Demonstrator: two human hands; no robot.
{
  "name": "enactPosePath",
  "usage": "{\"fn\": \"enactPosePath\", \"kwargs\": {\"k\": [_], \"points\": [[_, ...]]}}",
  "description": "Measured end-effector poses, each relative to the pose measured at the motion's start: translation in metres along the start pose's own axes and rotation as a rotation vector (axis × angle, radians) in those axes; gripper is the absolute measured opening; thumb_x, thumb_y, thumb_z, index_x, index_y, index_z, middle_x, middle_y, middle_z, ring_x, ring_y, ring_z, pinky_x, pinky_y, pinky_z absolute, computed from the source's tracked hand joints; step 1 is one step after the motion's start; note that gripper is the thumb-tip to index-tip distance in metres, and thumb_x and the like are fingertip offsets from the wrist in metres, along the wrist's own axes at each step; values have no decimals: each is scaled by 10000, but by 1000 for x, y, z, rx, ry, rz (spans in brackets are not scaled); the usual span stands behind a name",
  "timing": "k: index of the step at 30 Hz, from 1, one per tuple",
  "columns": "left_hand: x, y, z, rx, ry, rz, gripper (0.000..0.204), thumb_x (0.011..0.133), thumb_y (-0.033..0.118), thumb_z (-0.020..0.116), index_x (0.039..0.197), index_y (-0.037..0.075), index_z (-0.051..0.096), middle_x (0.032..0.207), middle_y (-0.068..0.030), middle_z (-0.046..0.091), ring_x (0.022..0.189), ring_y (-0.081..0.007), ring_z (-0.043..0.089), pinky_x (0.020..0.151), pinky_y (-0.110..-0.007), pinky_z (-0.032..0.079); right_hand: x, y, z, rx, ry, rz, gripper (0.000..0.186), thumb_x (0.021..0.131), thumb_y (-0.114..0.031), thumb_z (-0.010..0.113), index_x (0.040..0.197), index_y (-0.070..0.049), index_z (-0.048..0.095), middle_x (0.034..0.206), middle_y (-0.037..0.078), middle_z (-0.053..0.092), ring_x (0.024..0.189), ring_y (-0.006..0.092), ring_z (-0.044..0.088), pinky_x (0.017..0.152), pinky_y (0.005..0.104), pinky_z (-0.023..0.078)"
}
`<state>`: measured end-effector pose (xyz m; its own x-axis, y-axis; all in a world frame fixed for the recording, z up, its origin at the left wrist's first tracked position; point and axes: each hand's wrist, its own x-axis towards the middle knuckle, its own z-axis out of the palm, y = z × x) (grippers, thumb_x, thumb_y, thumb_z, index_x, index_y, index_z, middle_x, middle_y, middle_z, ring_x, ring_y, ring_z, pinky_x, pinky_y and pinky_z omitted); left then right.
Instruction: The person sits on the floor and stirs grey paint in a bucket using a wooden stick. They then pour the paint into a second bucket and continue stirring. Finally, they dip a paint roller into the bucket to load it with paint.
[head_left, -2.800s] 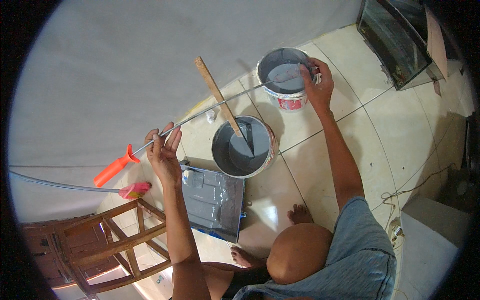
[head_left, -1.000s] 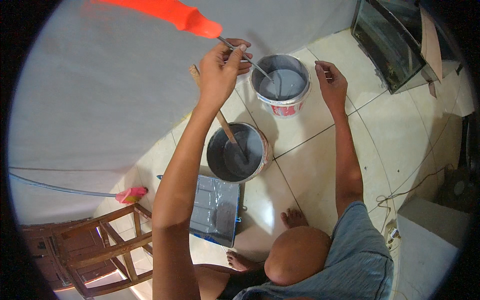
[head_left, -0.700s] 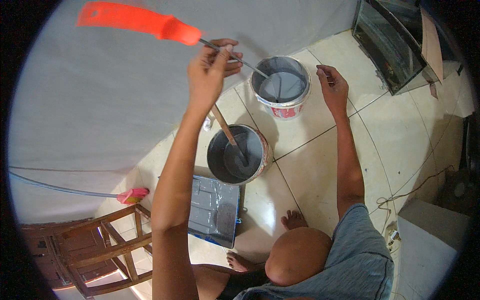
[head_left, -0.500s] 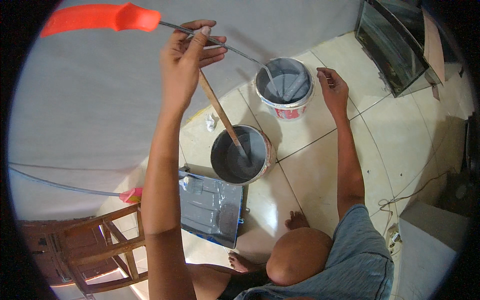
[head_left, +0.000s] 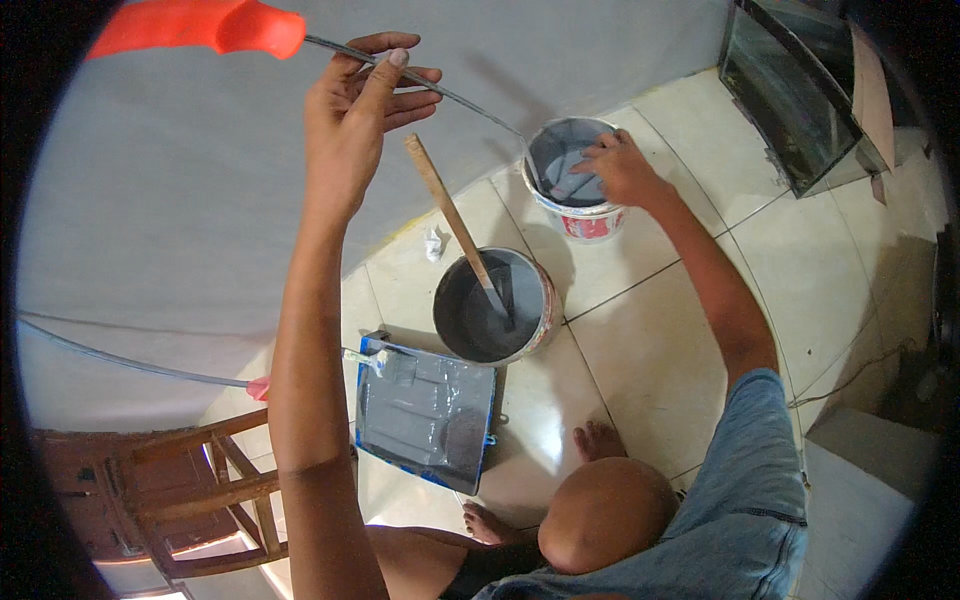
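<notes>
My left hand [head_left: 365,95] pinches the metal rod of a paint roller [head_left: 440,92] between thumb and fingers, the other fingers stretched out. Its bright orange handle [head_left: 250,27] points to the upper left, and the rod slants down to a white bucket [head_left: 588,226] lined with grey paint. My right hand [head_left: 625,172] reaches over this bucket's rim with fingers apart, close to the roller end inside. Whether it touches the roller cannot be made out. Nearer to me, a second bucket [head_left: 550,318] holds grey paint, and a wooden stick [head_left: 445,200] leans in it.
A blue paint tray [head_left: 420,415] coated in grey lies by the nearer bucket, with a brush [head_left: 375,358] at its corner. A wooden chair [head_left: 200,490] is at lower left, a glass tank [head_left: 790,100] at upper right. The grey wall [head_left: 180,200] rises on the left.
My right hand has moved left from beside the far bucket to over its mouth. My left hand and the roller handle have shifted slightly left.
</notes>
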<state>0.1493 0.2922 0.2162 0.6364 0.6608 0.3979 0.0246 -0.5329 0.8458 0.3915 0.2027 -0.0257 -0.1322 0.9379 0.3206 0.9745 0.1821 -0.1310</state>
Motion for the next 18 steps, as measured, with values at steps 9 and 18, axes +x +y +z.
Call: {"fn": "enactPosePath", "kwargs": {"k": [9, 18], "points": [[-8, -4, -17, 37, 6, -1, 330, 974, 239, 494, 1205, 4, 509, 1021, -220, 658, 918, -278, 679, 810, -370, 571, 14, 32, -38, -54, -85, 177, 235, 746, -182, 731, 980, -201, 742, 908, 14, 707, 881, 194, 553, 922, 374, 350], [-9, 0, -22, 37, 48, 22, 261, 971, 169, 494, 1148, -17, 545, 948, -224, 667, 835, -251, 698, 749, -326, 595, -6, 74, 22, 896, 119, 337, 231, 873, -114, 639, 1087, -45, 691, 879, 95, 711, 697, 124, 608, 635, 288, 486]]}}
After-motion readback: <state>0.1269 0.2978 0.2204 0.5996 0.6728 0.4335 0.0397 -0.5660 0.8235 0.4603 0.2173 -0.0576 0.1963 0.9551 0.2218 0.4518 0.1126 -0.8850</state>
